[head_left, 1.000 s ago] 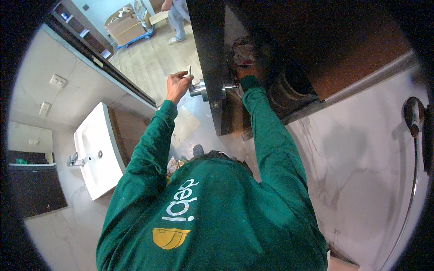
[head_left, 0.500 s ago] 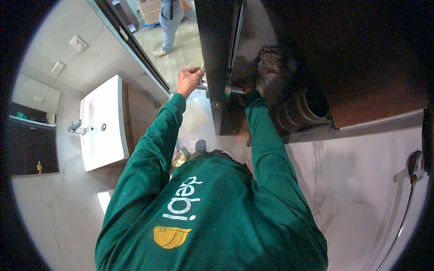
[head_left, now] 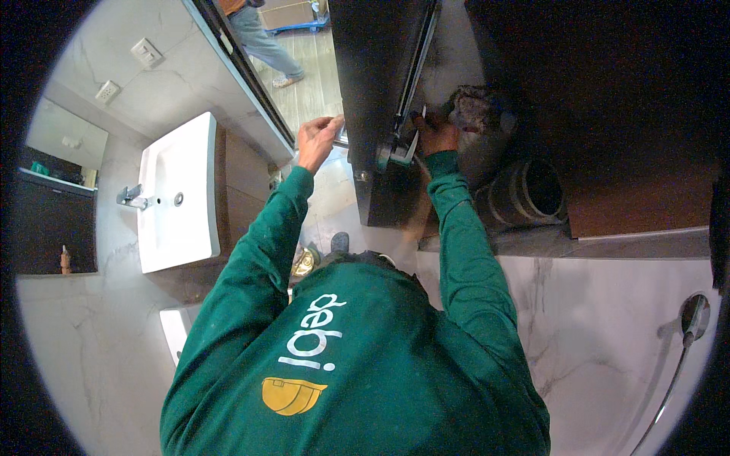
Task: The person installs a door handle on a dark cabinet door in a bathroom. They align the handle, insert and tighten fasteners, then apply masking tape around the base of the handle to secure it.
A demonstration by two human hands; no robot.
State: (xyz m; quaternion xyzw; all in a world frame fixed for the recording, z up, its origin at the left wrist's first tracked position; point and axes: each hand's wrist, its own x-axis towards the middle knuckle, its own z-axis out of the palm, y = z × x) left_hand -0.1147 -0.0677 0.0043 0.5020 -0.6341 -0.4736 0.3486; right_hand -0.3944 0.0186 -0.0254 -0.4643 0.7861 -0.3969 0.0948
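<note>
A dark door (head_left: 372, 83) stands edge-on before me, with one of my hands on either side of it. My left hand (head_left: 318, 141) is closed in a pinch at its left face, just above a metal door handle (head_left: 342, 143); whatever the fingertips hold is hidden. On the other side, my right hand (head_left: 436, 135) is beside the silver door handle (head_left: 398, 150), in deep shadow. Its fingers point toward the door face, but their grip is too dark to make out. A round metal fitting (head_left: 361, 176) shows on the door edge.
To the left are a white washbasin (head_left: 179, 194) and its faucet (head_left: 132, 197). A dark ribbed bucket (head_left: 521, 191) and a crumpled bag-like bundle (head_left: 477, 110) stand at right. A hand shower (head_left: 693, 315) hangs far right. Beyond the doorway, another person (head_left: 262, 42) walks.
My right hand has moved up and to the right from the handle, and a pale flat side of the handle now shows. My left hand stays near its place. The other person has shifted left.
</note>
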